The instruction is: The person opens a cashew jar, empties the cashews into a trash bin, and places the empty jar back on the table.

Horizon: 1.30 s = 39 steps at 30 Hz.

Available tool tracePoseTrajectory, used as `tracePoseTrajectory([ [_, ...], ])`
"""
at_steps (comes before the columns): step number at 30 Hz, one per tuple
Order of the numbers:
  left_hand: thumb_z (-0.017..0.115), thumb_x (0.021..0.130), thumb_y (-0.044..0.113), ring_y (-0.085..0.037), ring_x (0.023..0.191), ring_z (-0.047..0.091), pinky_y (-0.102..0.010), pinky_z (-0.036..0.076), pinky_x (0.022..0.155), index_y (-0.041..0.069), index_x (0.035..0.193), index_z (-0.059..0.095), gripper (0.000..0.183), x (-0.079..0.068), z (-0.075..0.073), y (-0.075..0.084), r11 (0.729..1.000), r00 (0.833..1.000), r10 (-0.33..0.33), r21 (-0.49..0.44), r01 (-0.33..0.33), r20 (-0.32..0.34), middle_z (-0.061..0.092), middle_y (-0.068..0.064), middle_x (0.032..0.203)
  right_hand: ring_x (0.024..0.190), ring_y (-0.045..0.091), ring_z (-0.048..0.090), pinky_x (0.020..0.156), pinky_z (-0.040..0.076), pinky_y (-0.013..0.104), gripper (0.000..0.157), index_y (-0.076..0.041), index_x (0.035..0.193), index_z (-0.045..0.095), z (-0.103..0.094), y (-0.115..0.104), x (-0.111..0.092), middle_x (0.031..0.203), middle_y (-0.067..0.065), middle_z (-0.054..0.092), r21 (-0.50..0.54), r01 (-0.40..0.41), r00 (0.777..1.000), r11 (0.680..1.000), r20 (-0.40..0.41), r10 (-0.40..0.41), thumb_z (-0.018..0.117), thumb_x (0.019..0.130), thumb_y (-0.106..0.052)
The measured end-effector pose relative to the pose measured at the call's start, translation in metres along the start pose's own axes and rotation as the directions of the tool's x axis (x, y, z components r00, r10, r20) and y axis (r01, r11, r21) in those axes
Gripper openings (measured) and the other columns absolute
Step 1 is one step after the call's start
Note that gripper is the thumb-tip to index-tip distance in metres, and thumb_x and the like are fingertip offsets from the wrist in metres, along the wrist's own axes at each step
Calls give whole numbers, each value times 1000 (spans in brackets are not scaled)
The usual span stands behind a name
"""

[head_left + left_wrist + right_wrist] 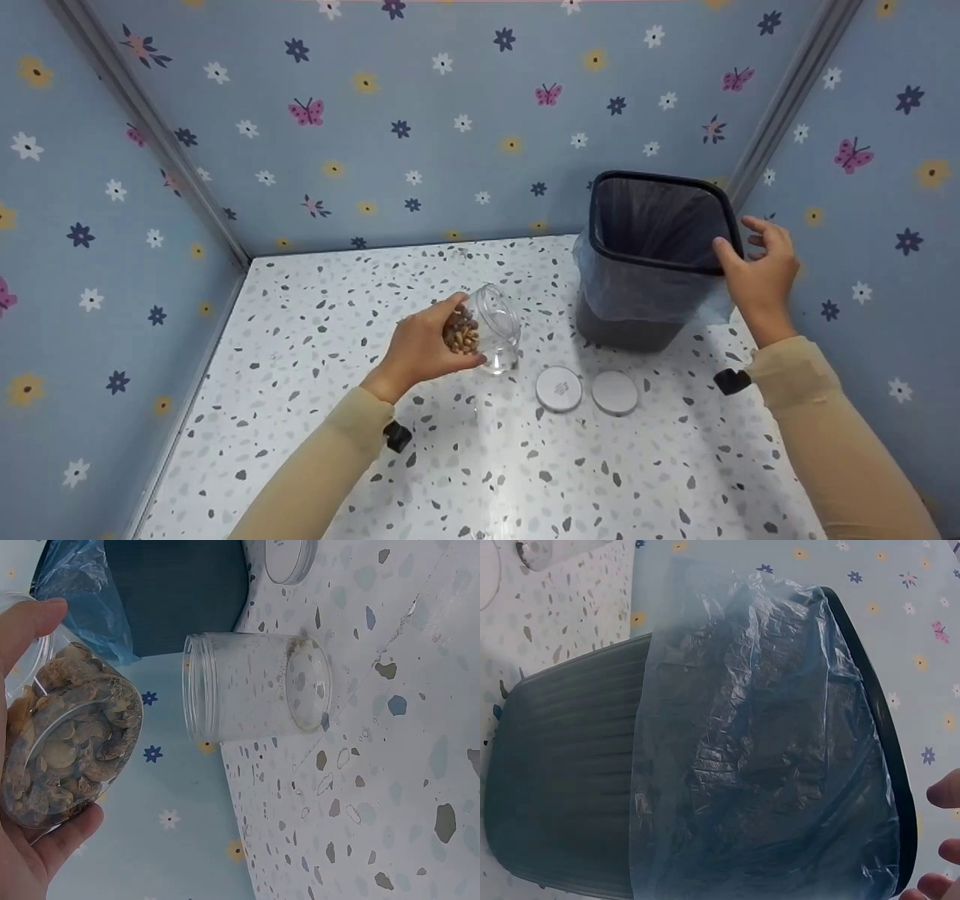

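My left hand [424, 341] grips a clear jar [90, 742] holding brown, lumpy pieces, thumb and fingers round its sides. The jar is tilted, with its mouth toward the bin side. A second clear jar [255, 686] stands upright on the table just behind it, with some brown residue near its base; in the head view it is mostly hidden. My right hand [765, 277] is at the right rim of a dark bin [634, 330], thumb and fingers spread apart and holding nothing. Whether it touches the rim, I cannot tell.
A bluish plastic bag [742, 742] lines the bin and folds over its outside. Two round white lids, a left one [559, 388] and a right one [615, 393], lie on the speckled table [322, 322]. Flower-patterned walls [450, 97] enclose the back and sides.
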State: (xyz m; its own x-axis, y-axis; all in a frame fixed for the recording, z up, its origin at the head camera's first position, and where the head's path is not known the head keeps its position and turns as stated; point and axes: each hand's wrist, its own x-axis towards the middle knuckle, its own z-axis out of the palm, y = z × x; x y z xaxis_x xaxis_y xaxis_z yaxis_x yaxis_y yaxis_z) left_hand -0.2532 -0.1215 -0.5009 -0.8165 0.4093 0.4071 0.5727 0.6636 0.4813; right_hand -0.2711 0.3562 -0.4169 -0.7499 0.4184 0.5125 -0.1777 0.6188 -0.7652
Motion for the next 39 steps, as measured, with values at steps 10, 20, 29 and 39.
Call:
tracePoseTrajectory([
  [10, 97, 77, 47, -28, 106, 77, -48, 66, 89, 6, 154, 58, 96, 3, -3, 2, 1000, 1000, 22, 5, -22, -5, 77, -13, 129, 139, 31, 56, 117, 49, 47, 59, -5, 156, 56, -1, 6, 10, 158, 14, 57, -12, -115, 987, 993, 115, 116, 73, 104, -25],
  [20, 97, 77, 48, -24, 98, 77, -45, 67, 83, 9, 151, 59, 92, 9, -6, 4, 999, 999, 40, 6, -40, -3, 78, -9, 119, 146, 31, 56, 111, 52, 40, 63, -10, 162, 50, 1, 14, 18, 162, 13, 54, -36, -196, 965, 980, 173, 199, 69, 104, -27],
  [29, 97, 77, 49, -24, 97, 76, -46, 66, 82, 11, 152, 59, 93, 18, -12, 6, 999, 999, 46, 17, -46, -2, 78, -8, 118, 146, 31, 57, 110, 52, 38, 61, -9, 163, 49, 3, 16, 21, 161, 14, 56, -55, -230, 955, 972, 181, 236, 63, 104, -18],
  [39, 95, 78, 51, -26, 100, 76, -47, 66, 84, 11, 155, 57, 95, 29, -19, 11, 998, 999, 45, 31, -45, 11, 77, -10, 120, 144, 34, 59, 108, 52, 37, 59, -4, 162, 49, 5, 17, 18, 160, 18, 57, -48, -245, 953, 968, 171, 250, 53, 103, -8],
])
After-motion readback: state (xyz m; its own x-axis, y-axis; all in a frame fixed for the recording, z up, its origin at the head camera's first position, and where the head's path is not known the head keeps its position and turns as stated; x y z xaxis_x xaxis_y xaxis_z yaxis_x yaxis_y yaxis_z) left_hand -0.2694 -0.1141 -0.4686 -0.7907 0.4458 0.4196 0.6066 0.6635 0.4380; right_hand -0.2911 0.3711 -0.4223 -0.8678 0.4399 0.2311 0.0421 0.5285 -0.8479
